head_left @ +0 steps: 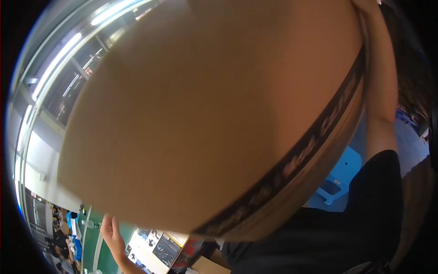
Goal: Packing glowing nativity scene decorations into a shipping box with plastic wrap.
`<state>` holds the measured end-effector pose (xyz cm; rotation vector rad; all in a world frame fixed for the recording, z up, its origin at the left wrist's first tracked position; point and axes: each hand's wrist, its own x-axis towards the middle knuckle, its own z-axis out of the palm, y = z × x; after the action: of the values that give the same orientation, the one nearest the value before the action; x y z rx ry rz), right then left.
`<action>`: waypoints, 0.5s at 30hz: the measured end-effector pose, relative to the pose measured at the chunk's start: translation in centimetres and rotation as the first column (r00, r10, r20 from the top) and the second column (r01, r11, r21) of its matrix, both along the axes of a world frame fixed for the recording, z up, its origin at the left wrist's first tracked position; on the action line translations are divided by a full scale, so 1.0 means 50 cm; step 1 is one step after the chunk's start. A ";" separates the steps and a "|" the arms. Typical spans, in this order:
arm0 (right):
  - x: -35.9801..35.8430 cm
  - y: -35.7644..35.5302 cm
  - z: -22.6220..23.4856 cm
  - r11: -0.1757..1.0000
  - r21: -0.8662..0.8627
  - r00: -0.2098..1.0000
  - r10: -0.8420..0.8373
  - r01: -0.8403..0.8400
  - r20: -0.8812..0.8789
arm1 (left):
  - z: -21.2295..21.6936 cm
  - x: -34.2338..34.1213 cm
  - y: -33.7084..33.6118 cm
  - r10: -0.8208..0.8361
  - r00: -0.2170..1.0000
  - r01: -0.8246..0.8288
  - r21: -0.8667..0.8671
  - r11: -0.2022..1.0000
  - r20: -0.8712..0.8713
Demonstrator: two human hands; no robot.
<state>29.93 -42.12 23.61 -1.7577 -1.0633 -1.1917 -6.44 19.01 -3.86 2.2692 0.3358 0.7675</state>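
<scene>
Here, box (182, 123), between left hand (112, 234), right hand (366, 5)

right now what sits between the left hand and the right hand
In the head view, a large brown cardboard box with a dark strip of tape spans the stretch between the left hand and the right hand.

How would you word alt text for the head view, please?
A large brown cardboard box with a dark tape strip fills most of the view. The right hand is at its upper right edge, the left hand by its lower left edge; strip lights shine at upper left.
</scene>
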 end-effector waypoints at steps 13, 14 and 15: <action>0.168 -0.349 -0.189 0.247 -0.552 0.469 -0.828 0.797 0.308 | -0.100 0.255 -0.061 -0.133 0.960 0.112 -0.100 0.989 -0.244; 0.191 -0.370 -0.214 0.164 -0.532 0.414 -0.821 0.830 0.393 | -0.128 0.267 -0.043 -0.132 0.958 0.100 -0.134 0.986 -0.256; 0.219 -0.400 -0.246 0.114 -0.529 0.388 -0.808 0.841 0.443 | -0.140 0.278 -0.027 -0.126 0.953 0.084 -0.158 0.984 -0.275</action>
<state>40.87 -62.10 11.32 -3.2556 -0.4158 -1.5517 7.43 17.65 -10.87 2.2389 0.3865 0.3485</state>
